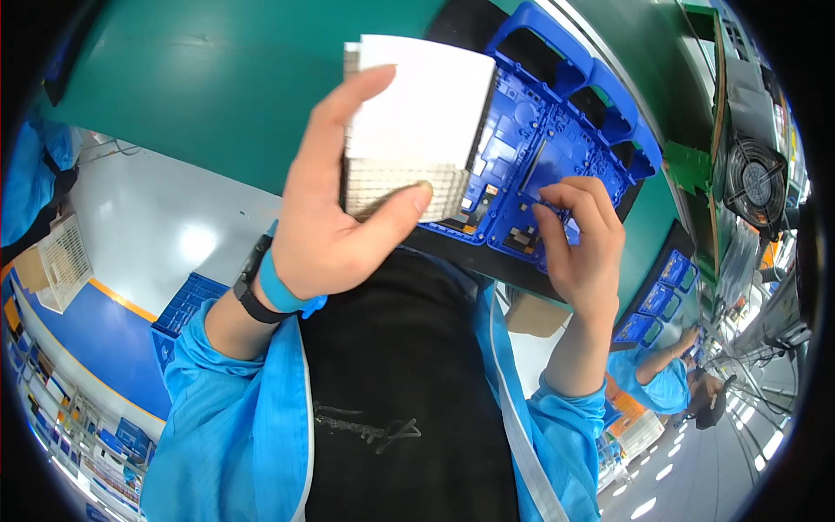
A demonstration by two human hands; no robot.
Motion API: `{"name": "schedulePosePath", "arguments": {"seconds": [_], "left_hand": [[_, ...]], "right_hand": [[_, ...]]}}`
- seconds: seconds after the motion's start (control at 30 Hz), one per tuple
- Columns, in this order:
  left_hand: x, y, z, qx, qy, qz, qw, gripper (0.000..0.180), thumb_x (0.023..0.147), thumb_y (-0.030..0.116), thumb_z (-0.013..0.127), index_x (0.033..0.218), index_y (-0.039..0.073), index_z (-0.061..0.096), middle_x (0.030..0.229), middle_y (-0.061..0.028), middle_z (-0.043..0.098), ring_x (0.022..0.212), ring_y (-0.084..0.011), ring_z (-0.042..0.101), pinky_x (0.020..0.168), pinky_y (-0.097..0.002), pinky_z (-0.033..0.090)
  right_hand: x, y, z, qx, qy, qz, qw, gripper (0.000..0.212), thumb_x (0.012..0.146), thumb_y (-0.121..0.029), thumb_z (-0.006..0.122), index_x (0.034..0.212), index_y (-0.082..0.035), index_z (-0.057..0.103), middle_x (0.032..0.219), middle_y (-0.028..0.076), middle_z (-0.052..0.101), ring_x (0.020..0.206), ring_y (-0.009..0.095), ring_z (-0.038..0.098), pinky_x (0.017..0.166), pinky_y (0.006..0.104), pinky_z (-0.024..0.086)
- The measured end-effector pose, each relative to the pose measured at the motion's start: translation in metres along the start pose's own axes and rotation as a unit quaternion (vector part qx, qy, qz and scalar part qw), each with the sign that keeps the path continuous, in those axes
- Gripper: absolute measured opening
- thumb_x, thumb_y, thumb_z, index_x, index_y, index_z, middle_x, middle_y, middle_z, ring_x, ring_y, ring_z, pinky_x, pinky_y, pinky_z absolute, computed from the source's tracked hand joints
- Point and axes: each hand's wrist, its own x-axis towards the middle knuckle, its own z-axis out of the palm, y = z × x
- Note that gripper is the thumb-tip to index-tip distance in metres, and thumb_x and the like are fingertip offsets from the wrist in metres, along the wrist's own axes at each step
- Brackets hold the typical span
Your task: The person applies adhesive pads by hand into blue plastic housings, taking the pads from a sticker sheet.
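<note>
My left hand (329, 230) grips a stack of white sheets (424, 100), thumb across the front and fingers behind and along the edge. Rows of small pale strips, perhaps labels, show on the lower part of the stack. Under and beside it lie two blue plastic housings (570, 161) with loop handles at their far ends. Small dark and orange parts sit inside their near ends. Just above the right housing is my right hand (584, 239), its thumb and forefinger pinched. Whatever is between those fingertips is too small to make out.
A black mat (474, 252) lies under the housings on the green table (217, 78). On the right, a co-worker's arm (657, 365) reaches toward similar blue housings (652, 300). A round black fan (755, 183) stands at far right. A blue crate (187, 313) is at lower left.
</note>
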Motion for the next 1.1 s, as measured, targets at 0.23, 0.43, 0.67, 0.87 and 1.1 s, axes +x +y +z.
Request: {"name": "schedulePosePath", "arguments": {"seconds": [0.23, 0.43, 0.67, 0.87, 1.1], "left_hand": [[-0.002, 0.005, 0.007, -0.034, -0.046, -0.01, 0.998, 0.077, 0.084, -0.006, 0.062, 0.153, 0.002, 0.027, 0.14, -0.0174, 0.049, 0.129, -0.0236, 0.052, 0.106, -0.0368, 0.044], [-0.003, 0.008, 0.011, -0.028, -0.015, 0.005, 1.0, 0.073, 0.081, -0.005, 0.064, 0.149, 0.004, 0.038, 0.131, -0.0188, 0.059, 0.116, -0.028, 0.062, 0.099, -0.0357, 0.048], [-0.001, 0.012, 0.006, 0.019, -0.065, 0.022, 0.997, 0.077, 0.079, -0.006, 0.066, 0.15, 0.002, 0.036, 0.139, -0.0162, 0.05, 0.128, -0.0241, 0.052, 0.108, -0.0352, 0.04], [-0.002, 0.013, 0.006, -0.043, -0.06, -0.079, 0.994, 0.077, 0.081, -0.003, 0.066, 0.151, 0.001, 0.034, 0.139, -0.0167, 0.051, 0.128, -0.0239, 0.051, 0.108, -0.0353, 0.039], [0.003, -0.003, -0.012, 0.023, 0.058, -0.042, 0.997, 0.075, 0.085, 0.004, 0.066, 0.151, 0.002, 0.033, 0.139, -0.0175, 0.05, 0.126, -0.0244, 0.053, 0.106, -0.0365, 0.043]], "right_hand": [[0.019, -0.031, 0.011, 0.083, 0.019, -0.072, 0.994, 0.02, 0.076, 0.008, 0.075, 0.093, -0.001, 0.067, 0.091, 0.012, 0.064, 0.076, 0.024, 0.063, 0.066, 0.0296, 0.05], [0.031, -0.041, 0.017, 0.087, 0.021, -0.095, 0.991, 0.019, 0.076, 0.007, 0.076, 0.091, -0.001, 0.067, 0.089, 0.011, 0.064, 0.076, 0.023, 0.063, 0.064, 0.0302, 0.05], [0.035, -0.038, 0.022, 0.071, 0.003, -0.124, 0.99, 0.018, 0.075, 0.005, 0.075, 0.09, -0.001, 0.067, 0.087, 0.011, 0.062, 0.074, 0.026, 0.061, 0.062, 0.0328, 0.049], [0.037, -0.039, 0.023, 0.044, -0.046, -0.143, 0.988, 0.019, 0.076, 0.006, 0.072, 0.09, 0.0, 0.061, 0.087, 0.012, 0.06, 0.073, 0.028, 0.059, 0.062, 0.0356, 0.049], [0.04, -0.025, 0.012, 0.11, -0.05, -0.109, 0.987, 0.015, 0.08, 0.012, 0.064, 0.089, 0.001, 0.058, 0.087, 0.013, 0.058, 0.075, 0.027, 0.058, 0.066, 0.0327, 0.047]]}}
